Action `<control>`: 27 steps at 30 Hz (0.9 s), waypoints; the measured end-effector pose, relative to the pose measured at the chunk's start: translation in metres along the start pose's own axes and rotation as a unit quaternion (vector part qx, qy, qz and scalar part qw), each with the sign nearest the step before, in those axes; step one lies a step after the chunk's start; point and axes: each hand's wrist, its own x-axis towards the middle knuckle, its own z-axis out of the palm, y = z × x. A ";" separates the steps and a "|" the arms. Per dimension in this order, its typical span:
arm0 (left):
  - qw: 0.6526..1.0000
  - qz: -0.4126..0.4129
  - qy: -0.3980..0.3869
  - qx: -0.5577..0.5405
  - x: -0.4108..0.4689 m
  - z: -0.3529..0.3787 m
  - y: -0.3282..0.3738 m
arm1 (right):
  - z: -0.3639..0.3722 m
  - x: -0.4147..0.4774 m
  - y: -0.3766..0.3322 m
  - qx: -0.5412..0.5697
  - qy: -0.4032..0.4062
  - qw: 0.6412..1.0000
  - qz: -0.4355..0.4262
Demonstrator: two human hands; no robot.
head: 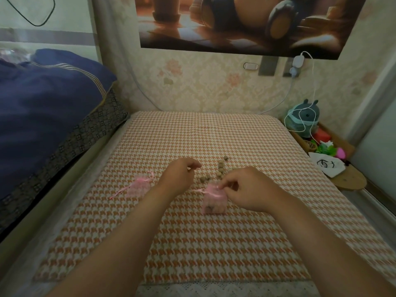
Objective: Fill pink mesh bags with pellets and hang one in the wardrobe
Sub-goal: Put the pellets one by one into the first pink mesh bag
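a: our right hand (246,190) has thumb and forefinger pinched on the gathered mouth of the pink mesh bag (214,201). the bag sits on the tabletop (214,254) with dark lumps showing at its bottom.

b: and our left hand (177,175)? its fingers (194,166) are curled just beyond the bag, but we cannot tell whether they hold a pellet.

a: if we pinch only mesh and lift, the bag may tip and shed what is inside.

b: the ribbon (198,190) trails loose to the left, near our left wrist. we could snag it and pull the bag over.

a: the loose pellets (220,168) lie just behind both hands. a careless sweep would likely scatter them across the cloth.

b: the second bag (139,186) lies flat, well to the left. we might knock it off with a forearm.
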 end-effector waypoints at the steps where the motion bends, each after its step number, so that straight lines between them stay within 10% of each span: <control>1: 1.000 0.004 -0.014 0.014 0.003 0.006 -0.006 | 0.001 0.001 0.002 0.006 0.003 1.000 0.001; 27: 0.987 0.098 -0.115 -0.061 -0.017 -0.012 0.039 | 0.006 0.001 0.003 -0.013 0.025 1.000 0.005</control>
